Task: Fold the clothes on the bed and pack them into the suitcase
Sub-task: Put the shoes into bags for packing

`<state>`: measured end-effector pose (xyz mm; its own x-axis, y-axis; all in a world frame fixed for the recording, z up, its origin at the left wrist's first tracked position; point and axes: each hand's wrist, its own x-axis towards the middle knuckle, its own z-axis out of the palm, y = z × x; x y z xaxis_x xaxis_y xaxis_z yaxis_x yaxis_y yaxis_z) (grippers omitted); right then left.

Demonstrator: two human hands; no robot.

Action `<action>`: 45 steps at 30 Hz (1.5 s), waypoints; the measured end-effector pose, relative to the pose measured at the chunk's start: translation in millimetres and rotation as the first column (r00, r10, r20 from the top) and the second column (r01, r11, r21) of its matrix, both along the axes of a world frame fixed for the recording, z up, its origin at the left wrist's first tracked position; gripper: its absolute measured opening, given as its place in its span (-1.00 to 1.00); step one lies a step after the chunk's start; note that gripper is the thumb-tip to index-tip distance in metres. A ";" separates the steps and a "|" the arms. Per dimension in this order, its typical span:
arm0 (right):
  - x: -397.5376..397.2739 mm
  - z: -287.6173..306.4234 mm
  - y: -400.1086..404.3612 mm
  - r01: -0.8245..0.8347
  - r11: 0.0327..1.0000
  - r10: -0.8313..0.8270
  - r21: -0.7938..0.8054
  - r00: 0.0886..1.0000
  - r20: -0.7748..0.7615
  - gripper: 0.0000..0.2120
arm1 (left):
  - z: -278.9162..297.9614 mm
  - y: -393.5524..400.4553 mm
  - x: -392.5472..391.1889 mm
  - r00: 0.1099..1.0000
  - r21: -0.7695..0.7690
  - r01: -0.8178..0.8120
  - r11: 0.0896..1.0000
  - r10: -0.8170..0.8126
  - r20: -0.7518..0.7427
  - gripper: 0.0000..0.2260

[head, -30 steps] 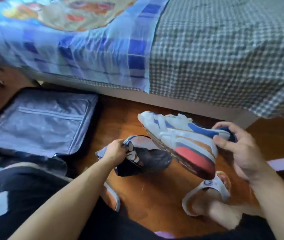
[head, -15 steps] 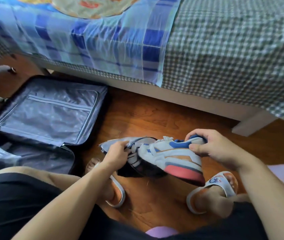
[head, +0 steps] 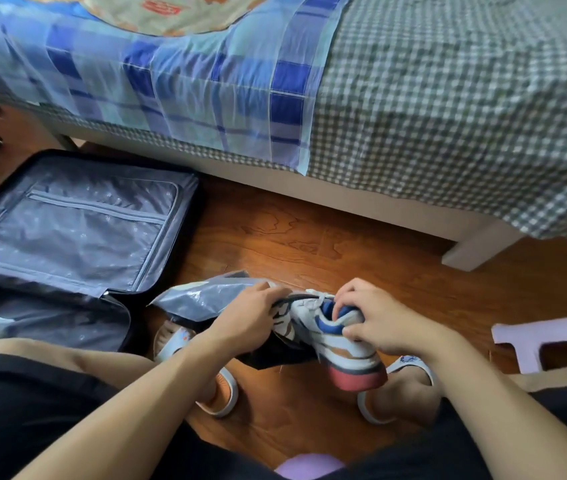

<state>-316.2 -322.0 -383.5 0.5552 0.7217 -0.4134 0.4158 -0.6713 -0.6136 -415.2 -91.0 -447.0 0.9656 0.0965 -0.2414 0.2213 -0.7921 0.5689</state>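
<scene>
White sneaker (head: 340, 341), toe aimed into the bag (head: 205, 299), is gripped by the right hand (head: 379, 320); bag's mouth is held by the left hand (head: 250, 320).

We see suitcase (head: 67, 233) open on floor (head: 309, 244), left, in front of bed (head: 448, 116). Quilt (head: 171, 81) on bed's left part. Sneaker (head: 344, 341) and bag (head: 205, 299) centre, right of suitcase. Stool (head: 552, 337) far right.
</scene>
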 end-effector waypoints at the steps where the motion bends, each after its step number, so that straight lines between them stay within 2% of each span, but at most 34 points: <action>1: -3.3 0.1 -0.6 -0.070 0.997 0.069 -0.014 0.998 -0.009 -0.78 | 1.8 -1.0 1.0 1.000 -0.005 -0.023 1.000 0.023 0.019 -0.61; 3: -11.6 3.5 -1.3 -0.161 0.987 0.161 -0.012 0.986 0.031 -0.79 | 3.8 2.9 4.9 0.995 -0.026 -0.098 0.995 0.099 0.015 -0.57; 5: -23.0 6.8 -1.3 -0.209 0.978 0.204 0.014 0.965 0.163 -0.82 | 2.8 11.1 8.2 0.988 -0.055 -0.154 0.987 0.152 -0.029 -0.53; 8: -44.1 1.2 -0.8 -0.360 0.933 0.341 -0.005 0.880 0.329 -0.87 | 0.1 9.4 8.7 0.984 -0.074 -0.174 0.982 0.170 -0.061 -0.65; 11: -59.9 -6.8 5.3 -0.465 0.878 0.468 -0.110 0.790 0.397 -0.82 | -5.8 -4.2 5.1 0.974 -0.042 -0.218 0.975 0.214 -0.076 -0.75; 14: -61.4 -10.7 7.0 -0.475 0.873 0.477 -0.113 0.784 0.397 -0.83 | -10.9 -4.2 5.1 0.970 -0.046 -0.231 0.972 0.226 -0.094 -0.67; 17: -50.2 -9.2 2.0 -0.380 0.923 0.382 -0.063 0.882 0.278 -0.84 | -9.0 2.2 2.0 0.988 -0.049 -0.139 0.989 0.135 -0.080 -0.59; 20: -25.5 -4.9 -2.5 -0.171 0.984 0.176 -0.040 0.972 0.157 -0.86 | 2.3 -0.5 -1.1 0.996 -0.023 0.043 0.999 -0.044 -0.079 -0.56; 22: -13.1 -0.9 -4.4 0.019 1.000 -0.022 0.024 0.991 0.135 -0.86 | 12.3 -7.7 -3.5 0.978 0.037 0.187 0.982 -0.183 -0.098 -0.50; 24: -11.2 4.5 -5.9 0.094 0.990 -0.105 0.104 0.988 0.112 -0.85 | 19.1 -14.9 -4.6 0.963 0.097 0.264 0.960 -0.257 -0.081 -0.50; 27: -21.5 9.9 -9.3 0.078 0.973 -0.084 0.215 0.996 0.023 -0.82 | 24.9 -14.0 -0.7 0.975 0.091 0.221 0.971 -0.221 -0.012 -0.57; 29: -23.8 4.9 -11.0 0.196 0.915 -0.234 0.354 0.970 0.070 -0.81 | 24.5 -4.0 4.0 0.992 0.020 0.122 0.992 -0.122 0.011 -0.67; 31: -21.2 -6.8 -11.2 0.297 0.852 -0.415 0.431 0.885 0.212 -0.82 | 23.6 3.9 7.1 0.995 -0.020 0.094 0.995 -0.094 -0.017 -0.72; 32: -20.1 -12.8 -11.1 0.305 0.857 -0.439 0.416 0.854 0.279 -0.82 | 25.3 3.4 7.3 0.993 -0.020 0.117 0.993 -0.117 -0.033 -0.72; 34: -21.5 -28.7 -11.4 0.246 0.925 -0.340 0.290 0.876 0.342 -0.80 | 30.2 -2.0 6.5 0.989 -0.032 0.138 0.990 -0.139 -0.053 -0.67; 36: -24.8 -38.4 -12.9 0.226 0.959 -0.263 0.172 0.936 0.236 -0.75 | 34.2 -5.9 4.2 0.989 -0.059 0.129 0.990 -0.133 -0.068 -0.62; 37: -24.1 -38.7 -14.4 0.269 0.950 -0.291 0.162 0.947 0.134 -0.69 | 34.4 -5.1 3.5 0.987 -0.063 0.135 0.989 -0.140 -0.081 -0.61; 40: -14.2 -34.3 -15.9 0.445 0.883 -0.436 0.149 0.895 -0.092 -0.53 | 36.7 5.2 4.0 0.990 -0.063 0.090 0.994 -0.096 -0.106 -0.66; 43: -10.3 -29.7 -17.8 0.457 0.886 -0.435 0.082 0.878 -0.201 -0.65 | 33.3 11.3 7.2 0.991 -0.103 0.025 0.994 -0.038 -0.125 -0.63; 45: -16.3 -32.9 -17.4 0.437 0.897 -0.415 0.064 0.883 -0.220 -0.76 | 23.5 4.8 6.2 0.984 -0.128 0.016 0.992 -0.039 -0.175 -0.60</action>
<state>-332.5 -339.4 -416.5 0.7353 0.4802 -0.4783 -0.0313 -0.6809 -0.7317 -409.0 -86.2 -423.5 0.9087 0.0285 -0.4165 0.3061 -0.7241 0.6180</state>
